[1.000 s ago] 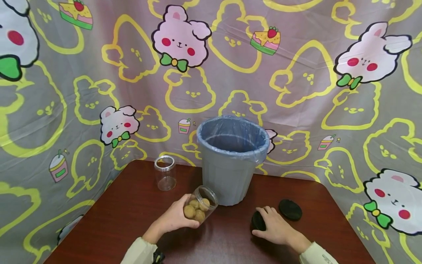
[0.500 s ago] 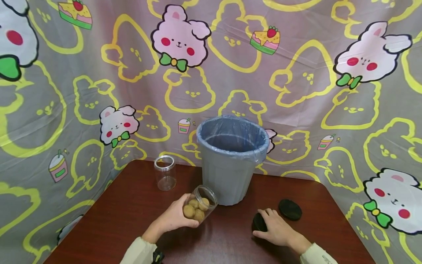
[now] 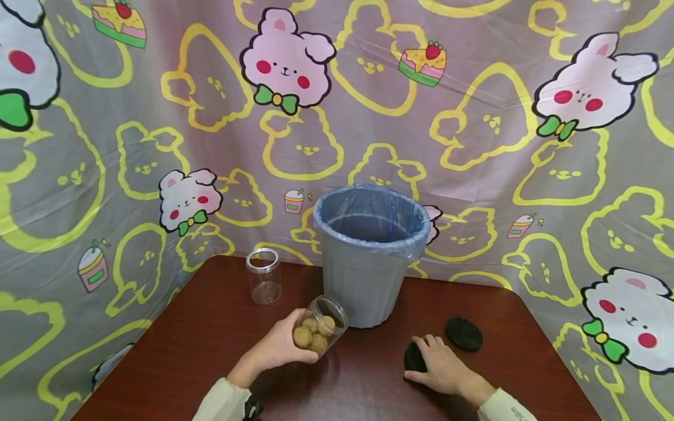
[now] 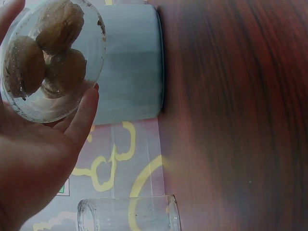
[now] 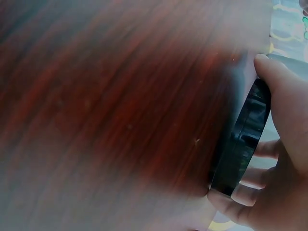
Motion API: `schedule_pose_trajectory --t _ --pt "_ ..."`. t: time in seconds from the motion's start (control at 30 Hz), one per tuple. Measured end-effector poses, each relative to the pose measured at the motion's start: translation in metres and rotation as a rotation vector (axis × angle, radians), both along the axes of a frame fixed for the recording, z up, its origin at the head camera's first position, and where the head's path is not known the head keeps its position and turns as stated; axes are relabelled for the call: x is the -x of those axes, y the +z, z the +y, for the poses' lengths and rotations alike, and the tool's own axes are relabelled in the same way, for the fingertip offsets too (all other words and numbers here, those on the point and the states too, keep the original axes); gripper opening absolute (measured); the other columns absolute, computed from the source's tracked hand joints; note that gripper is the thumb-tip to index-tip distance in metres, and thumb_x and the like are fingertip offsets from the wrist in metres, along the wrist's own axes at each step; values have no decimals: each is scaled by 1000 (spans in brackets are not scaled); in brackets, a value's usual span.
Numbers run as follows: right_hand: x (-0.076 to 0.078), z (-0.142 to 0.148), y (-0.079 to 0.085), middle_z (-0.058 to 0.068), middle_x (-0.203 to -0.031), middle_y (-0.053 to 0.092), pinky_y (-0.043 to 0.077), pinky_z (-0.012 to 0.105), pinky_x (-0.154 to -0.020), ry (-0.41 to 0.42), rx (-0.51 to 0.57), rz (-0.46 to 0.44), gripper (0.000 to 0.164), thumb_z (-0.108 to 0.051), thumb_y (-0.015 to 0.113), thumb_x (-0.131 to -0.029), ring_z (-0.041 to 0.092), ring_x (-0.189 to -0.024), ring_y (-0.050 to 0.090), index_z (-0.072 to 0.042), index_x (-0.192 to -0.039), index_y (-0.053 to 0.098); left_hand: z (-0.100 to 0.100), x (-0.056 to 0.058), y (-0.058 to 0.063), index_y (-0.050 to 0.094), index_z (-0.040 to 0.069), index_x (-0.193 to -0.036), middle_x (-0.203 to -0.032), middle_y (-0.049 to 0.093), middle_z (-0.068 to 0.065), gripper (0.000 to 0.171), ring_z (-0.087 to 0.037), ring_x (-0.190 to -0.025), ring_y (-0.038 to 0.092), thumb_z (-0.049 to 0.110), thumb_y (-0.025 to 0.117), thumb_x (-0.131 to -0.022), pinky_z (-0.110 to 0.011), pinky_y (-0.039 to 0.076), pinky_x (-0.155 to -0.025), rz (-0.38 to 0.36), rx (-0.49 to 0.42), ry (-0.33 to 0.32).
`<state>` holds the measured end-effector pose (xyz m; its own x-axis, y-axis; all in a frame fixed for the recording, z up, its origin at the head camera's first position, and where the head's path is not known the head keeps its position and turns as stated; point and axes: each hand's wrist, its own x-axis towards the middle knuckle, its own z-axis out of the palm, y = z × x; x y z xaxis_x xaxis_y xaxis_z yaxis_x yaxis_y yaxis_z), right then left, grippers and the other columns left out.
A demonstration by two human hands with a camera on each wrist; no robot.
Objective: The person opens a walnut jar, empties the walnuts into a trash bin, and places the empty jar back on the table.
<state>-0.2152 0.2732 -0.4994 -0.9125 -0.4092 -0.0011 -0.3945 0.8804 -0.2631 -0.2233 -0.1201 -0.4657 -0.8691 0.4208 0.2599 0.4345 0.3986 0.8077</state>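
My left hand (image 3: 279,346) grips a clear plastic jar (image 3: 337,327) from the side, with its uncovered mouth tilted up and to the right. Several brown walnuts (image 3: 310,337) lie inside; through the jar's base, the left wrist view shows walnuts (image 4: 62,72) up close. Over to the right, my right hand (image 3: 442,367) holds a round black lid (image 3: 414,358) by its rim, thumb on one side and fingers on the other. In the right wrist view the lid (image 5: 243,139) is seen edge-on, close over the table. Another black lid (image 3: 464,334) lies flat just beyond that hand.
A grey bin (image 3: 363,280) lined with a blue bag stands at the back centre of the dark red table (image 3: 210,327). Left of it is a second clear jar (image 3: 265,287), upright and without a lid. Patterned cloth (image 3: 474,175) hangs behind and at the sides.
My right hand has shifted slightly to the right with the black lid, which now looks lower and flatter. The left hand and its jar stay in place.
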Motion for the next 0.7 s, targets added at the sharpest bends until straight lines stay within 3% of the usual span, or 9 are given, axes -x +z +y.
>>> schedule_pose_trajectory --t 0.7 --pt "1 0 -6 15 -115 51 43 54 -80 17 -49 59 85 -66 60 -78 34 -104 48 0 -129 49 2 0 0 45 10 -129 -112 59 0 85 -14 -96 57 38 87 -61 -30 46 -83 -10 9 -1"
